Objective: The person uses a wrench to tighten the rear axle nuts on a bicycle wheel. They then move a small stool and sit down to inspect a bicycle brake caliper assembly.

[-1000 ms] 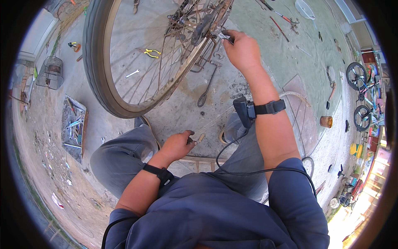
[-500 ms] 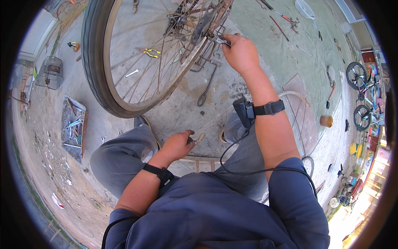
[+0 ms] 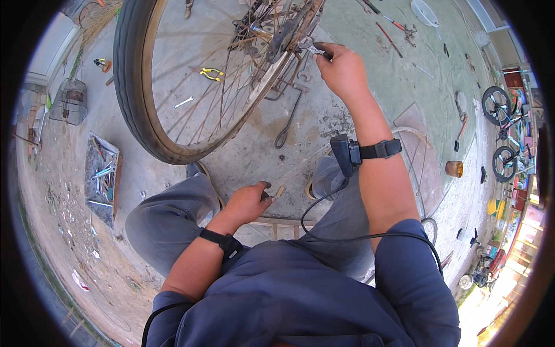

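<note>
My right hand (image 3: 342, 69) is closed on a metal wrench (image 3: 313, 48), its head against the hub end of a bicycle wheel (image 3: 130, 87). Rusty parts around the axle partly hide what the wrench's jaw grips. The wheel stands tilted in front of me, with thin spokes and a worn dark tyre. Low between my knees, my left hand (image 3: 247, 203) hangs with its fingers loosely apart and nothing visible in them. Near its fingertips a small tan piece (image 3: 281, 191) lies on the ground.
Yellow-handled pliers (image 3: 211, 74) and a small wrench (image 3: 184, 102) lie beyond the spokes. At left is a tool tray (image 3: 117, 191) with several tools. A long looped rod (image 3: 289, 124) rests on the concrete. Further right are a rusty can (image 3: 454, 169) and a white basin (image 3: 425, 13).
My right hand has shifted slightly right, and the wrench has swung to a steeper slant at the hub. My left hand stays where it was.
</note>
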A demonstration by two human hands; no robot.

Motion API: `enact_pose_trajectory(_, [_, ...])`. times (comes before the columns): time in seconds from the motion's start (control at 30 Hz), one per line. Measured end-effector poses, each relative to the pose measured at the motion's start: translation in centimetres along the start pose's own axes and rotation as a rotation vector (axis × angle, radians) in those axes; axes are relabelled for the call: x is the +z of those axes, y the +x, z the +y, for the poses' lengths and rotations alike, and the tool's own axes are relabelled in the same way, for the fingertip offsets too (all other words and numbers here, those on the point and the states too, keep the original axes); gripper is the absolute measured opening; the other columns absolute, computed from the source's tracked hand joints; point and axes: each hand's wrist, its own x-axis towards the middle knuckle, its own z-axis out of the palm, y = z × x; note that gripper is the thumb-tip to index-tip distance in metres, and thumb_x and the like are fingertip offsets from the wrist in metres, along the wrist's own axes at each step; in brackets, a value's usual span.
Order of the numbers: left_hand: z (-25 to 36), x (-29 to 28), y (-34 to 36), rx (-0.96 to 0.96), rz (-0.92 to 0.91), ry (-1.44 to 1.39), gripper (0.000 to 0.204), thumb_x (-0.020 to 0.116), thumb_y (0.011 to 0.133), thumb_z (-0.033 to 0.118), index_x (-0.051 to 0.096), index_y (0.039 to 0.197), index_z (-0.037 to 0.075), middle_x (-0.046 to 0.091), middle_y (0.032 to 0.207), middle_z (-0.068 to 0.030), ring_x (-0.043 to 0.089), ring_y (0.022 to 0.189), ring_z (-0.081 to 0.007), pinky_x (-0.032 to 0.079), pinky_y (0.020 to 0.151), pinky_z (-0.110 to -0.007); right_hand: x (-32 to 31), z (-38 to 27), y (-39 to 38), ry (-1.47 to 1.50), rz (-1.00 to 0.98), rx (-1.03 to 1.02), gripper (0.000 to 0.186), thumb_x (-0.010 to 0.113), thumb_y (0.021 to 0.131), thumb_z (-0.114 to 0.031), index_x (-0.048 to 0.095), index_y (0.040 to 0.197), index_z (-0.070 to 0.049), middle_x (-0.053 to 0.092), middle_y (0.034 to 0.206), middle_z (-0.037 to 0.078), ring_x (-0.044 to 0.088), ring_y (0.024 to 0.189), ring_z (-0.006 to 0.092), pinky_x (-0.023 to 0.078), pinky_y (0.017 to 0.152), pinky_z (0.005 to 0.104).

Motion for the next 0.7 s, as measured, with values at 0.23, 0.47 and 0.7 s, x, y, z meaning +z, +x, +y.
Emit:
enact_pose_trajectory(0.23, [-0.1,0.1,0.0,0.011,0.005,-0.001,0.041,0.068,0.091,0.025,0.061,0.123,0.001,0.073,0.098,-0.0195,0.069,0.094,-0.0374,0.054,0.082,-0.044,0.1,-0.9,0.6,-0.038,-0.044,0.055,0.033,0.069,0.087,-0.027,0.073,0.115,-0.011,0.073,0.098,0.016,0.07,0.087,0.0331,0.055,0.075,0.041])
enact_pose_trajectory(0.47, [-0.3,0.3,0.0,0.016,0.02,0.004,0.041,0.068,0.09,0.026,0.061,0.123,0.001,0.073,0.096,-0.0194,0.069,0.093,-0.0375,0.054,0.082,-0.043,0.0,-1.2,0.4,-0.051,-0.061,0.035,0.032,0.068,0.088,-0.028,0.073,0.115,-0.012,0.073,0.099,0.016,0.069,0.089,0.0347,0.055,0.078,0.0422])
enact_pose_trajectory(0.7, [-0.3,0.3,0.0,0.012,0.02,0.004,0.041,0.068,0.09,0.026,0.062,0.122,0.001,0.073,0.096,-0.0193,0.069,0.092,-0.0375,0.054,0.082,-0.043,0.0,-1.7,0.3,-0.124,-0.05,-0.034,0.03,0.067,0.088,-0.028,0.074,0.113,-0.012,0.072,0.104,0.016,0.068,0.092,0.0363,0.054,0.081,0.0435])
